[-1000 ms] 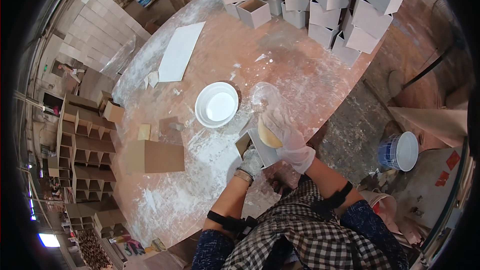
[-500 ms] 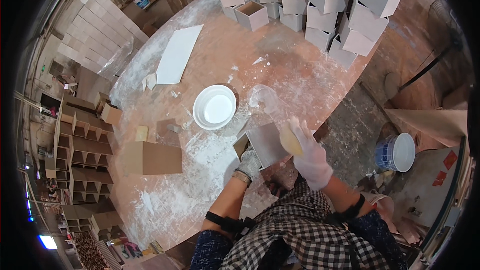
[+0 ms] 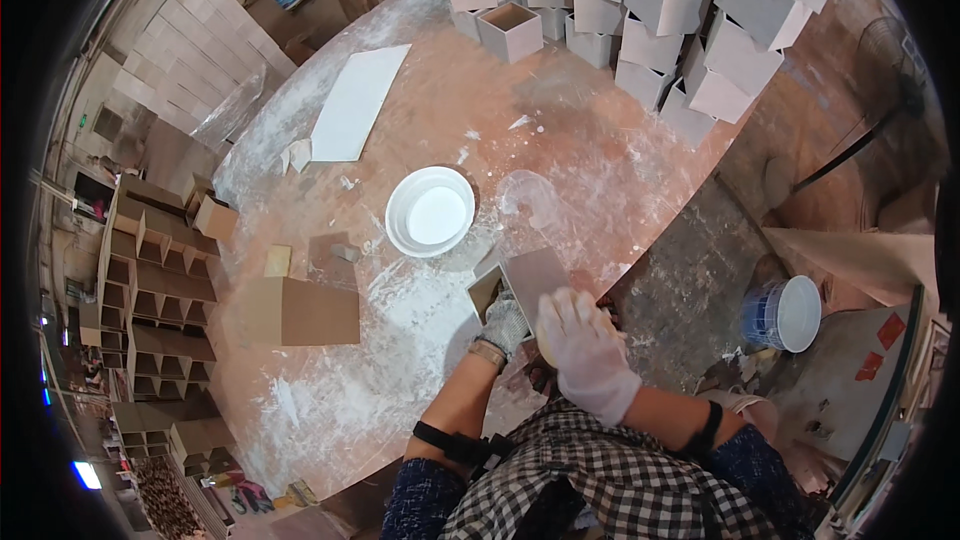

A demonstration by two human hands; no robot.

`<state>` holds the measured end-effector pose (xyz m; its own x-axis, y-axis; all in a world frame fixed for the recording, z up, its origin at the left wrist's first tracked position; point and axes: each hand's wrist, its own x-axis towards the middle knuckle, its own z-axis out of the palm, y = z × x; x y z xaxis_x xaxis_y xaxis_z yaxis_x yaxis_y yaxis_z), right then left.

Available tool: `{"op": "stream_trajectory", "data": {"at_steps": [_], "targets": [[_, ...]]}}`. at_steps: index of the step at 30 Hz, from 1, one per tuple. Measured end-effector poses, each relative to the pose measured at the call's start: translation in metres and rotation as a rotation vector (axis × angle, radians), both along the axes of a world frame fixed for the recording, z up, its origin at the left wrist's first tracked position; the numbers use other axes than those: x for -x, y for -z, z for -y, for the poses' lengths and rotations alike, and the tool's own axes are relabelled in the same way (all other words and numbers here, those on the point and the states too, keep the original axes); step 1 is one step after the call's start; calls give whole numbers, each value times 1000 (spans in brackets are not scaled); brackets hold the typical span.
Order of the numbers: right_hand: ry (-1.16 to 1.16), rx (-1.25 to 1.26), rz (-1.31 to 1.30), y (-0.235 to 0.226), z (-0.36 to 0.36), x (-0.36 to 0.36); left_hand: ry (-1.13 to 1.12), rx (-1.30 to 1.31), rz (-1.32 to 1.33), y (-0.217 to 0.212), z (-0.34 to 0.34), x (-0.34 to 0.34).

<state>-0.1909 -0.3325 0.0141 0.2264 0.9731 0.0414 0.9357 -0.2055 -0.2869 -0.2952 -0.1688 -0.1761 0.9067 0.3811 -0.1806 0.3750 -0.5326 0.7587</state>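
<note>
My left hand, in a knitted work glove, reaches into the open end of a small grey-coated box and grips its wall, fingers partly hidden. The box is tilted at the table's near edge. My right hand, in a whitened glove, is closed on a yellow sponge and lies over the near part of the box's upper face. Only a sliver of the sponge shows. Beyond the box stands a white plastic bowl with white contents.
A bare brown box and a yellowish block stand at left on the powder-streaked table. A white board lies farther back. Stacked whitened boxes line the far right. A blue-and-white bucket sits off the right edge.
My right hand has moved left and nearer to me with the sponge, down across the box's face. My left hand keeps its hold; the box has shifted only slightly.
</note>
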Motion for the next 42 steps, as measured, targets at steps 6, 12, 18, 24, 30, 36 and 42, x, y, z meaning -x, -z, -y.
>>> {"op": "stream_trajectory", "data": {"at_steps": [6,12,18,24,30,36,42], "targets": [[90,35,78,27,30,-8,-102,-84,-232,-13,3,-11],[100,188,-102,-51,-48,-48,33,-209,-106,-68,10,-27],[61,144,-224,-34,-100,-48,-31,-284,-125,-19,6,-22],[61,-230,141,-5,-64,5,-315,-34,331,28,4,-32],[3,-257,270,5,22,-4,25,-244,-15,-12,8,-17],[134,-112,77,-27,5,-34,-35,-168,-72,6,-5,-2],[49,-321,107,18,-82,-52,53,-249,-102,-38,4,-23]]}}
